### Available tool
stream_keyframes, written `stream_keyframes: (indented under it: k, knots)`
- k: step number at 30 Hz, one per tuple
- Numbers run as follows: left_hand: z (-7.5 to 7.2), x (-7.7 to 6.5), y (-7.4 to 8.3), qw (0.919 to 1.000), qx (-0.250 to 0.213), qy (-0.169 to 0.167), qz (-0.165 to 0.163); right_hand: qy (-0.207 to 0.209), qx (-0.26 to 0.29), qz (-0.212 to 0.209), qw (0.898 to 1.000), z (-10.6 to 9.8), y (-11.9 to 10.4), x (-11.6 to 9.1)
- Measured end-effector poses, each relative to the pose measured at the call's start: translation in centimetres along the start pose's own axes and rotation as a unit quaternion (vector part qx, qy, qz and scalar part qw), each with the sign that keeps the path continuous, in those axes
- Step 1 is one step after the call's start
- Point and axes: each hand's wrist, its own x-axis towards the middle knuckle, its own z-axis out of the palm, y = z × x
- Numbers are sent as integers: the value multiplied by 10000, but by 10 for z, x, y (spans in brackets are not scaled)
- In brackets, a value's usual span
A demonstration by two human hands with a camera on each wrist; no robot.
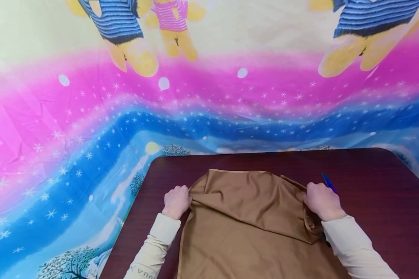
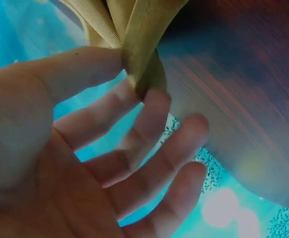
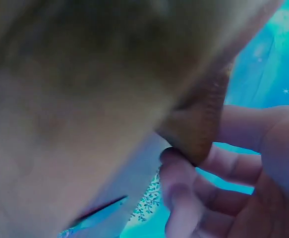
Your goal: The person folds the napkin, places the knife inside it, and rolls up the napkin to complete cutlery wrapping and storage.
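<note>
A brown cloth point(image 1: 237, 240) with a hemmed edge spreads over the near middle of the table, its far part creased and folded over. My left hand point(image 1: 177, 202) pinches its left edge; in the left wrist view the thumb and first fingers of that hand point(image 2: 99, 124) grip a gathered bit of cloth point(image 2: 144, 54), the other fingers loosely bent. On the other side my right hand point(image 1: 322, 200) holds the right edge. In the right wrist view a blurred span of cloth point(image 3: 85, 124) covers much of the picture, and the hand point(image 3: 223, 183) pinches a corner of it.
A blue, slim object point(image 1: 329, 182) lies on the dark red-brown table point(image 1: 380, 193), partly hidden behind my right hand; its kind is unclear. Behind and left of the table hangs a colourful printed sheet point(image 1: 209, 93) with bears and snowflakes.
</note>
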Motion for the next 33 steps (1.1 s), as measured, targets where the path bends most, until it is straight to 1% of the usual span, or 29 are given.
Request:
stream_keyframes:
  k: [1,3,6,8,11,15,17,19,21,24,26,28,30,31,33]
  knots:
    - [1,0,0,9999,40,-92,29,-32,-80,-36,10000,2,0,0]
    - [3,2,0,9995,147,-198,212,-61,-270,-203,9994,5,1,1]
    - [6,5,1,9974,282,-341,563,-69,-598,-689,9958,13,1,3]
    - [8,7,2,9960,272,-461,721,-97,-729,-1035,9919,17,1,6]
    - [10,11,2,9952,157,-654,715,-119,-741,-1319,9884,20,1,10]
    - [12,13,2,9942,95,-906,575,-134,-446,-1423,9887,18,-1,15]
    - [13,14,1,9932,129,-1025,533,-15,-236,-1497,9885,14,-2,17]
    - [13,15,-1,9921,198,-1128,520,277,-56,-1563,9873,10,-1,20]
    - [13,15,-4,9912,249,-1198,515,652,98,-1539,9859,5,1,22]
    - [14,16,-10,9900,276,-1300,475,1192,358,-1345,9831,-1,5,25]
    - [15,16,-15,9893,273,-1362,454,1380,544,-1172,9820,-5,8,27]
    - [17,17,-19,9891,285,-1360,482,1330,647,-978,9841,-7,11,28]
    - [20,18,-21,9905,299,-1210,584,1119,652,-767,9886,-7,13,29]
    - [22,18,-21,9917,306,-1045,684,994,607,-672,9909,-7,14,28]
    - [25,18,-20,9933,284,-589,957,765,533,-510,9943,-5,15,27]
